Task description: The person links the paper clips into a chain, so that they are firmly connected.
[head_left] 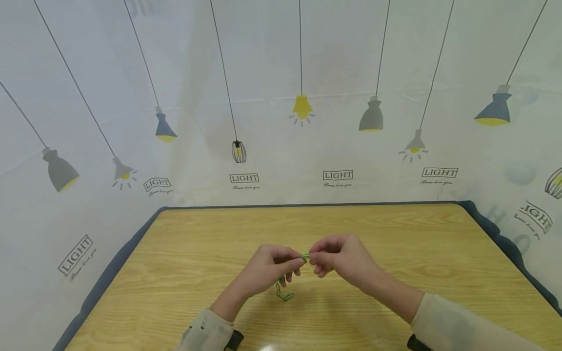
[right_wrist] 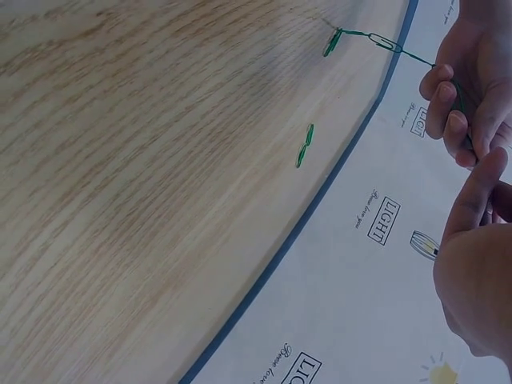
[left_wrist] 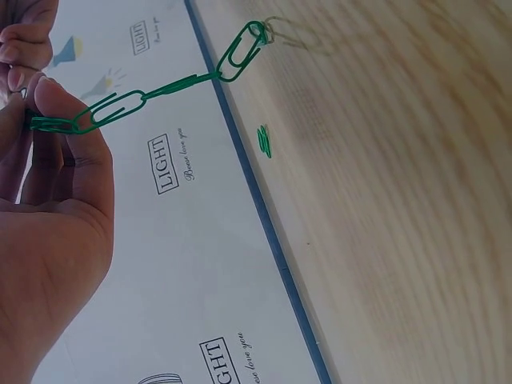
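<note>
My left hand (head_left: 269, 269) pinches a chain of linked green paper clips (left_wrist: 118, 110) between thumb and forefinger. The chain's lower end (head_left: 285, 296) hangs past the fingers to the tabletop. Between the two hands a green paper clip (head_left: 306, 256) shows. At its other end the thumb and forefinger of my right hand (head_left: 344, 258) pinch it. Fingers mostly cover this clip in both wrist views, so I cannot tell how it is joined to the chain. Loose green paper clips (right_wrist: 305, 146) lie on the table, apart from the chain; in the left wrist view the small green pile (left_wrist: 264, 141) looks bunched.
A wood-grain table (head_left: 210, 234) with a dark blue edge (head_left: 263, 206) lies under the hands. White sheeting (head_left: 281, 146) printed with lamps and the word LIGHT rises behind the table and along its sides. Dark bands (head_left: 234, 340) sit by the light sleeves.
</note>
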Demonstrator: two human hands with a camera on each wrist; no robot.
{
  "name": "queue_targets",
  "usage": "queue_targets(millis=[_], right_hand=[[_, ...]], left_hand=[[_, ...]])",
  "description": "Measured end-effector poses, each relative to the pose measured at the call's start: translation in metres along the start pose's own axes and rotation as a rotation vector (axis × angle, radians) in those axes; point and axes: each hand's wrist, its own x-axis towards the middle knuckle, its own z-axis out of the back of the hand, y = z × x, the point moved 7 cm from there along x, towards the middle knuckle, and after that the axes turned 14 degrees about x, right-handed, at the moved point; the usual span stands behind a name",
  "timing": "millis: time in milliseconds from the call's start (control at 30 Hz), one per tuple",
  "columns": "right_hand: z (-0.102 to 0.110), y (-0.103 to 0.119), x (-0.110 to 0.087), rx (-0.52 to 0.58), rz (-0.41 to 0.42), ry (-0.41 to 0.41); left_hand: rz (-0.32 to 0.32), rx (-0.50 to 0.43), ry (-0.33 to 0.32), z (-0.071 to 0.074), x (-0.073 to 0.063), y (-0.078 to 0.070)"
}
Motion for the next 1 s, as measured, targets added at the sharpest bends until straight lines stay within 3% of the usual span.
queue_targets(millis=[1000], right_hand=[[0.0074, -0.0019, -0.0050, 0.016, -0.014, -0.010]], left_hand=[[-0.001, -0.013, -0.034, -0.0003, 0.0001, 0.0030]])
